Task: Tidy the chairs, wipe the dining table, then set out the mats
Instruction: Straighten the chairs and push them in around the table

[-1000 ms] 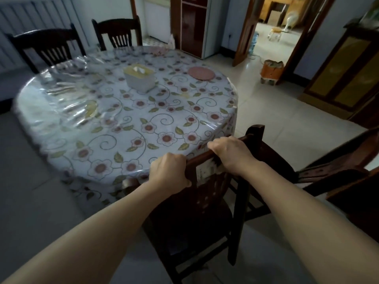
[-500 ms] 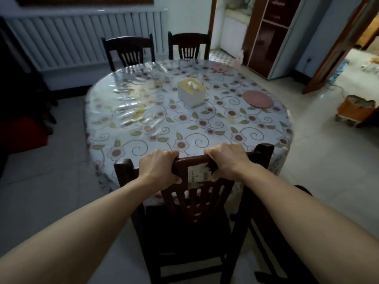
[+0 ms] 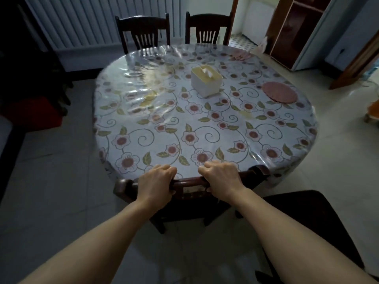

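A dark wooden chair (image 3: 185, 184) stands at the near edge of the round dining table (image 3: 143, 138), its back rail touching the flowered, plastic-covered cloth. My left hand (image 3: 156, 184) and my right hand (image 3: 222, 178) both grip that top rail, side by side. The chair's seat is hidden under the table. A round pink mat (image 3: 280, 95) lies at the table's right side, and a second pink mat (image 3: 241, 55) lies at the far edge. Two more dark chairs, one (image 3: 143, 32) on the left and one (image 3: 208, 27) on the right, are pushed in at the far side.
A white tissue box (image 3: 206, 80) sits near the table's middle. Another dark chair (image 3: 303, 220) stands at my right, close to my right arm. A radiator (image 3: 82, 19) lines the far wall. A red box (image 3: 32, 113) is on the floor at left, a cabinet (image 3: 293, 29) at back right.
The chair has slid forward under the table while both hands kept hold of its top rail. My view has come closer to the table and tilted down.
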The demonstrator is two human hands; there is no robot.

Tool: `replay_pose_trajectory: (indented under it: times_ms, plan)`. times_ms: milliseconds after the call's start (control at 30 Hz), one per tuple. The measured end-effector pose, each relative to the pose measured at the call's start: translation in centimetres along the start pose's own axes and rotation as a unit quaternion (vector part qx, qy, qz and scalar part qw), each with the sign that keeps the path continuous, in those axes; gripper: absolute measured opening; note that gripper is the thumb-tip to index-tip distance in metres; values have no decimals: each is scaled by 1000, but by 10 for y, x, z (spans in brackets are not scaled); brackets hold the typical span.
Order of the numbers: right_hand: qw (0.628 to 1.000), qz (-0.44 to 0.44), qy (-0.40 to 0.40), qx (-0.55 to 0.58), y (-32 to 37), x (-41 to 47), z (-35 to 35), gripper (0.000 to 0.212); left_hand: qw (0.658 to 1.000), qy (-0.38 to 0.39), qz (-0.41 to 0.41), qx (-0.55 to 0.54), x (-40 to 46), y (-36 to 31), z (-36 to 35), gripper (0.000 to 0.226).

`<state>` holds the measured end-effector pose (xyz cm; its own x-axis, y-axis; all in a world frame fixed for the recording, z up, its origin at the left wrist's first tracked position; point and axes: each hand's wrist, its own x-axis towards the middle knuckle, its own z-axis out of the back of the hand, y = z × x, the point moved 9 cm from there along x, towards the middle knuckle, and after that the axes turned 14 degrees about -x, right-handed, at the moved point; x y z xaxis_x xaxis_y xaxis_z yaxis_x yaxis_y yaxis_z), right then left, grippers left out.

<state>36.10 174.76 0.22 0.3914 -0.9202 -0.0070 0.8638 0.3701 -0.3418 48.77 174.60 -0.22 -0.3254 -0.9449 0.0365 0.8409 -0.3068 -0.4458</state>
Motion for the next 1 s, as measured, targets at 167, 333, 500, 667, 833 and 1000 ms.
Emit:
replay_pose_trajectory:
  times_ms: [167, 333, 500, 667, 833, 1000]
  plan:
    - [999, -34, -8, 10, 1, 2, 2, 42, 999, 9, -34, -11, -2, 10, -5, 32]
    - [991, -129, -15, 12, -17, -20, -10, 33, 998, 44, -40, 7, -5, 24, -11, 30]
    - [985, -169, -19, -7, -25, -24, -15, 37, 997, -18, -70, -14, -9, 20, -5, 27]
    - [986, -166, -7, -18, -32, -18, -24, 36, 994, -39, -98, 23, -5, 12, -7, 39]
    - [988, -143, -56, -33, -39, -18, -17, 28, 993, -56, -107, 11, -1, 9, -11, 40]
    - [991, -127, -36, -6, -39, -21, -27, 31, 998, -22, -65, 9, -3, 16, -15, 35]
